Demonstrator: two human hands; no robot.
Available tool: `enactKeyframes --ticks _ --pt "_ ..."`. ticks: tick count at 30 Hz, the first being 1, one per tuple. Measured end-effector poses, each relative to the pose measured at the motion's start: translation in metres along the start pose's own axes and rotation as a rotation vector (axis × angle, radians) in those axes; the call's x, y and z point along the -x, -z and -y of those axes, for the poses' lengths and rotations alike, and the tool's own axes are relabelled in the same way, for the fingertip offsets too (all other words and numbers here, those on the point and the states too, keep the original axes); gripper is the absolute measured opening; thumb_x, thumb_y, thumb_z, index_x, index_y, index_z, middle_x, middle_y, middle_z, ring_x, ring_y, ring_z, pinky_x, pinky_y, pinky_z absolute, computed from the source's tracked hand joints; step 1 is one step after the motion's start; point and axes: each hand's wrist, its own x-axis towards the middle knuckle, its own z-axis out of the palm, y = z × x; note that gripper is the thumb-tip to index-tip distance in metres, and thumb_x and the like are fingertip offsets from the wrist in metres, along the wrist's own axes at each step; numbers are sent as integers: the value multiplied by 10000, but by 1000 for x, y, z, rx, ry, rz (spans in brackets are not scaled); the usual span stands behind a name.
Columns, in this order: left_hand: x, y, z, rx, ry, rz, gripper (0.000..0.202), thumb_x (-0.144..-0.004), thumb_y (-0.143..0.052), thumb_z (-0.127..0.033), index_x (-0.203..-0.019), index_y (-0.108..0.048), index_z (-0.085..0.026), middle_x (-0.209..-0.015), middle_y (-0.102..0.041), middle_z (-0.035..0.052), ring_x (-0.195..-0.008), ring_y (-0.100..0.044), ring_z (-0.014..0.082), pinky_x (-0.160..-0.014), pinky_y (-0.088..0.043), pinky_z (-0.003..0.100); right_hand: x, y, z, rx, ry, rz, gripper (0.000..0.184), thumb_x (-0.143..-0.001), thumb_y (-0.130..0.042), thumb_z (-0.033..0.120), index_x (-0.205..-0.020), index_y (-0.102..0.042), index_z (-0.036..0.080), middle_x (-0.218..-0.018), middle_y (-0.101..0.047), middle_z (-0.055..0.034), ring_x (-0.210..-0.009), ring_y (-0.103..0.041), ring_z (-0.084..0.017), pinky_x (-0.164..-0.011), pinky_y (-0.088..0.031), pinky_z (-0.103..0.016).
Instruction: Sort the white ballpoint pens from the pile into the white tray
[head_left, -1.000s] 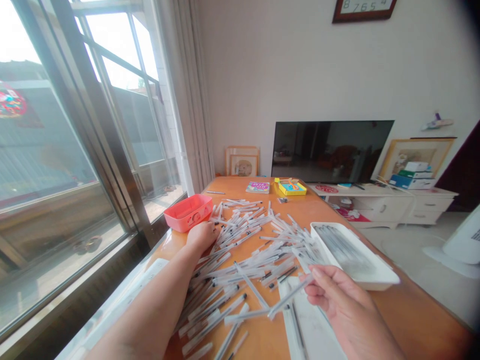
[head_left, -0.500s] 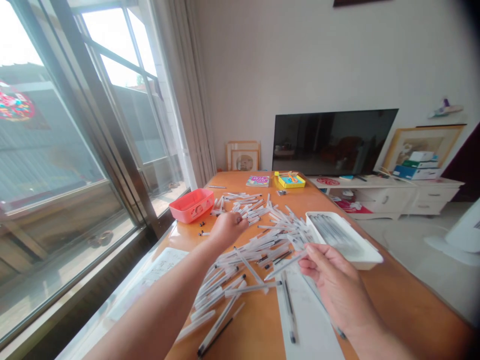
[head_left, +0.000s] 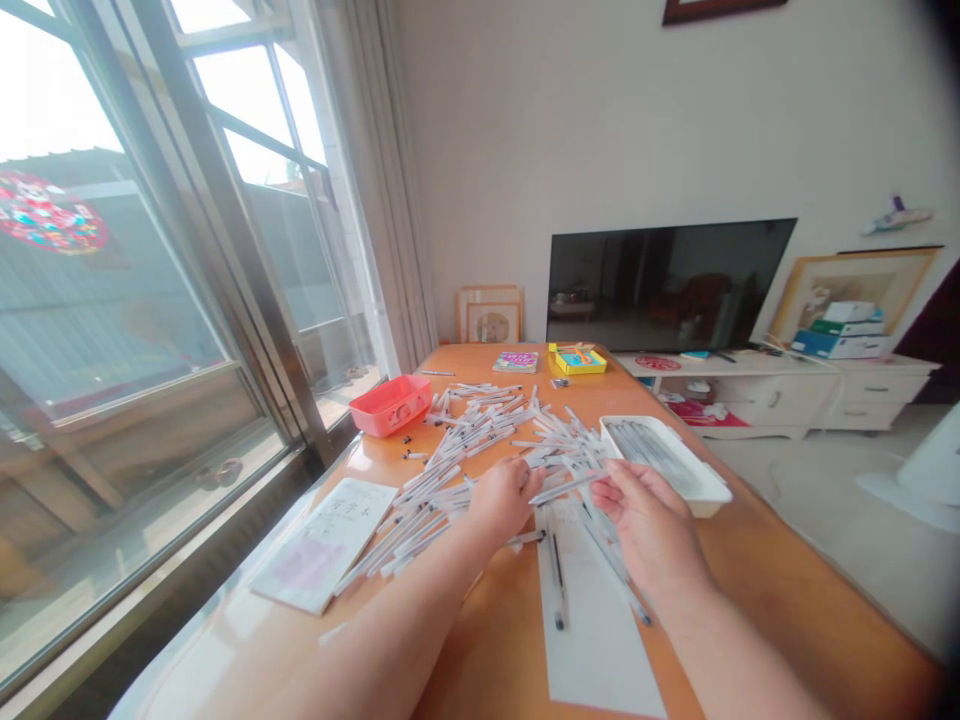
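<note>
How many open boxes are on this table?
3: a pink box left of the pens, a white box to their right, and a yellow box at the far end. None seems hidden.

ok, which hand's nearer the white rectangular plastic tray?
Right: right hand at the near-left side of the tray; left hand farther left, at the scattered translucent plastic pens.

- I see the bare left hand [head_left: 504,502] gone from beside the red plastic basket [head_left: 375,422], across the scattered translucent white pens [head_left: 469,437], to near the slim grey translucent pen [head_left: 568,487] in the bare right hand [head_left: 651,518].
- Small black pieces [head_left: 407,440] have come into my view near that basket.
- My view of the pale, handwritten paper booklet [head_left: 326,550] has cleared.
</note>
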Motion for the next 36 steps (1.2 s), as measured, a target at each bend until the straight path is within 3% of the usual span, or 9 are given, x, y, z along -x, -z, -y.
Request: enactKeyframes --ticks 6,13,21,25,29,32,36 --pt "0 3 -8 240 17 2 445 -976 -398 -493 -687 -578 -207 -729 -573 31 -728 -522 175 -692 -364 271 -3 1 -1 -7 -14 -17 296 -730 -844 371 -890 -687 176 -772 -725 -34 -672 -670 -127 -615 -577 -208" --pt "-9 3 -1 413 109 -26 345 -905 -505 -468 -717 -571 -187 -619 -484 -32 -611 -435 129 -587 -312 245 -4 2 2 -21 -18 -30 319 -715 -847 390 -896 -687 181 -775 -722 -28 -673 -665 -128 -622 -576 -216" --pt "-15 14 -4 618 224 -70 172 -789 -586 -295 -882 -648 -164 -760 -645 12 -645 -539 125 -597 -398 237 -6 3 1 -18 -5 -39 365 -683 -861 416 -898 -683 181 -762 -719 -22 -666 -661 -128 -606 -573 -220" --pt "-14 22 -6 689 275 -113 210 -805 -569 -330 -911 -631 -160 -824 -672 48 -734 -601 144 -663 -449 251 -6 3 0 -24 -10 -42 346 -692 -854 406 -885 -681 178 -746 -716 -16 -651 -660 -124 -592 -565 -211" --pt "-5 39 -12 740 337 -150 272 -826 -576 -417 -895 -620 -157 -739 -638 36 -644 -560 131 -613 -430 249 -7 4 0 -24 -10 -54 321 -699 -849 387 -880 -681 184 -740 -714 -9 -649 -664 -121 -594 -567 -204" --pt "8 50 -17 772 384 -167 250 -815 -594 -395 -897 -619 -160 -660 -587 2 -585 -513 116 -568 -390 233 -7 5 -1 -23 -14 -60 312 -705 -845 385 -881 -679 188 -751 -717 -12 -666 -674 -125 -613 -580 -211" --pt "26 46 -13 626 392 -183 234 -838 -536 -345 -965 -633 -175 -710 -615 11 -597 -526 130 -561 -378 242 -8 6 -2 -26 -11 -64 321 -701 -847 392 -884 -675 192 -772 -724 -20 -692 -692 -134 -645 -594 -224"
